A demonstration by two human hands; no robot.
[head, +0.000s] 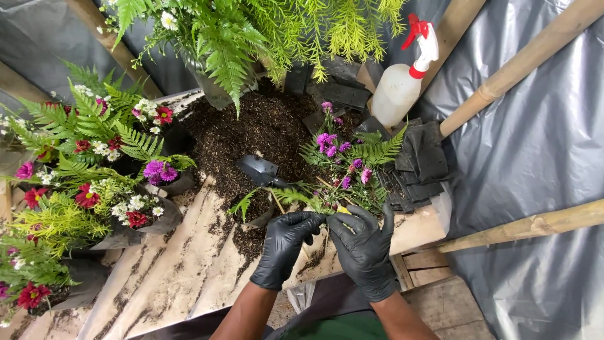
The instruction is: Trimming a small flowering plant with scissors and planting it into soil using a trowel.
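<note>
Our left hand (284,242) and right hand (365,249), both in black gloves, are closed together around the stems of a small bunch of purple flowers and fern (343,160), held just above the table (182,271). A black trowel (261,171) lies in the soil heap (251,132) just beyond. Too tight a pinch could snap the thin stems; too loose, and the bunch could splay apart into the soil.

Both gloved hands, left hand (286,242) and right hand (363,249), pinch the stems of a purple flower and fern bunch (343,165) over the soil pile (251,135). Spray bottle (402,79) far right, potted arrangements (88,170) left.
</note>
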